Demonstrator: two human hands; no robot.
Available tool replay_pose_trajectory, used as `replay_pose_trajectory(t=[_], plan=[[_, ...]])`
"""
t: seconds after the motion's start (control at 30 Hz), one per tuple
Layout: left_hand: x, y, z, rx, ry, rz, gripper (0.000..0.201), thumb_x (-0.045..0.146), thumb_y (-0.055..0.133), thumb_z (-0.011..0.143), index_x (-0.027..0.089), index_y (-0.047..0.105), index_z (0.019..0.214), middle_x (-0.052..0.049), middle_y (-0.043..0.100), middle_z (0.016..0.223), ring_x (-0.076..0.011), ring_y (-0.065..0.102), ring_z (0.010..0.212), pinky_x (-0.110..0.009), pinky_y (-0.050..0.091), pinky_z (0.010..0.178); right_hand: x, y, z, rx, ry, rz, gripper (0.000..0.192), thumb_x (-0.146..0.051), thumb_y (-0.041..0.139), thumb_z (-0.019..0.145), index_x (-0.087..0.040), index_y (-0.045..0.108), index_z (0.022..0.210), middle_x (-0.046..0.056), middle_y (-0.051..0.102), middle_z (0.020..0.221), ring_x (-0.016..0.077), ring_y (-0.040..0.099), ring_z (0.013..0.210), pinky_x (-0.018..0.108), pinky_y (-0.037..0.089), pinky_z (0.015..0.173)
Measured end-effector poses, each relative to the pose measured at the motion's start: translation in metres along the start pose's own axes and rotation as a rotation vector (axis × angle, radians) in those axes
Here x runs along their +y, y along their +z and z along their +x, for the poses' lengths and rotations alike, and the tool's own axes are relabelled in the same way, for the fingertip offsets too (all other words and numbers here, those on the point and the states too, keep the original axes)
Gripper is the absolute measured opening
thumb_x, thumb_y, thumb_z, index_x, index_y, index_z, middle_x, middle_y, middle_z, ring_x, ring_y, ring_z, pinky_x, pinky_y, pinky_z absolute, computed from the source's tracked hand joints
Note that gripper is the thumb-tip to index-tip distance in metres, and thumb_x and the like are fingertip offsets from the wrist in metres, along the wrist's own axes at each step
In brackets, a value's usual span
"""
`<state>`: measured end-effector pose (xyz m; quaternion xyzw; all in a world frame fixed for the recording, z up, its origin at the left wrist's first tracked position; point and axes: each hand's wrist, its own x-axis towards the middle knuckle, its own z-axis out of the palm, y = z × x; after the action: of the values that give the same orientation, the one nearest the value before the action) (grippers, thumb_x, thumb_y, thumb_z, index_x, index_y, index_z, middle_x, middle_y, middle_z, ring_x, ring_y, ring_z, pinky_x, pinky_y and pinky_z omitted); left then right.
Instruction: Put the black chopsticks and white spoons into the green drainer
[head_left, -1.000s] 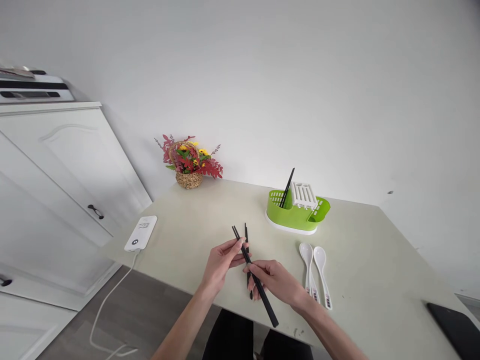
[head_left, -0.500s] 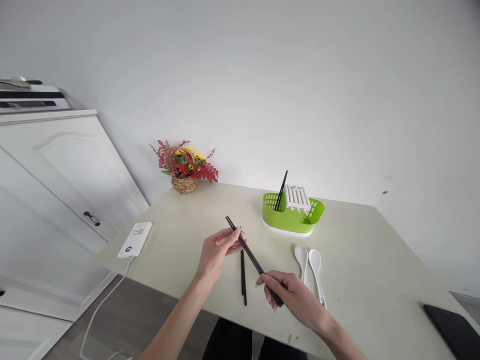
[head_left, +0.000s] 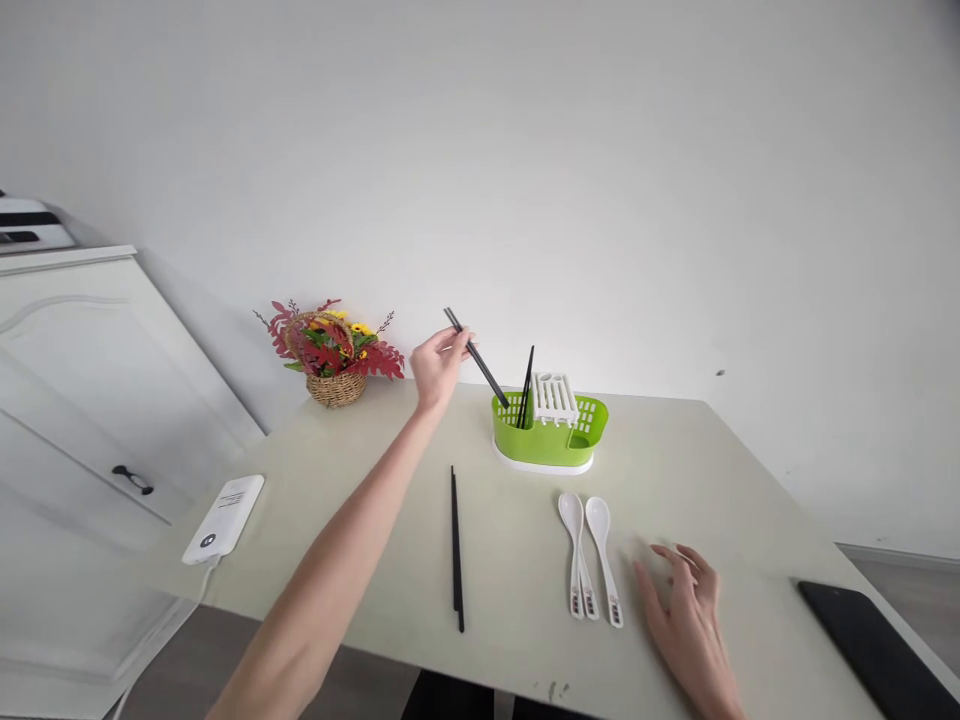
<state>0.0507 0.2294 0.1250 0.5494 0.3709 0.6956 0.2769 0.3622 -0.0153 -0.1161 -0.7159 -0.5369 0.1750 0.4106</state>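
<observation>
The left hand pinches a black chopstick near its upper end, arm stretched forward over the table. From the fingers the stick slants down and to the right, its lower tip at the near left rim of the green cutlery holder, where another chopstick stands upright just beyond that tip. A third chopstick lies flat on the table, well below and nearer than the left fingers, its long axis running away from the person. The right hand rests palm down with fingers spread, holding nothing, just right of two white spoons. The left hand is much nearer the holder.
</observation>
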Motion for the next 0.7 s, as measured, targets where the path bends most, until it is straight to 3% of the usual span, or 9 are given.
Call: replay_pose_trajectory(t=[0.13,0.3,0.47,0.7], plan=[[-0.041,0.033,0.006,-0.186,-0.047,0.247,0.044,0.054,0.074,0.087,0.013,0.077,0.1,-0.013,0.081,0.102,-0.0231,0.08,0.088,-0.034,0.068,0.077,0.0,0.005,-0.002,0.037,-0.045,-0.1,0.054,-0.066,0.042,0.096,-0.028,0.053,0.133,0.016,0.043,0.146,0.0363,0.058,0.121,0.057,0.048,0.1],[-0.08,0.049,0.001,-0.319,-0.087,0.37,0.035,0.048,0.077,0.086,0.014,0.081,0.096,-0.012,0.082,0.098,-0.0251,0.079,0.091,-0.036,0.067,0.078,-0.003,0.009,0.002,0.049,-0.091,-0.148,0.052,-0.064,0.039,0.099,-0.027,0.052,0.133,0.015,0.046,0.142,0.0376,0.056,0.126,0.057,0.046,0.104],[-0.097,0.055,0.002,-0.391,-0.116,0.486,0.033,0.046,0.074,0.088,0.015,0.083,0.1,-0.013,0.082,0.105,-0.0246,0.078,0.088,-0.039,0.065,0.08,-0.001,0.012,0.006,0.075,-0.157,-0.195,0.052,-0.065,0.037,0.1,-0.027,0.05,0.133,0.015,0.049,0.141,0.0372,0.059,0.122,0.056,0.048,0.099],[-0.104,0.052,0.001,-0.435,-0.078,0.611,0.028,0.047,0.072,0.09,0.022,0.084,0.096,-0.006,0.082,0.107,-0.0237,0.077,0.096,-0.038,0.059,0.093,-0.001,0.013,0.007,0.087,-0.195,-0.205,0.051,-0.066,0.037,0.1,-0.028,0.046,0.134,0.013,0.055,0.138,0.036,0.059,0.124,0.055,0.049,0.098]])
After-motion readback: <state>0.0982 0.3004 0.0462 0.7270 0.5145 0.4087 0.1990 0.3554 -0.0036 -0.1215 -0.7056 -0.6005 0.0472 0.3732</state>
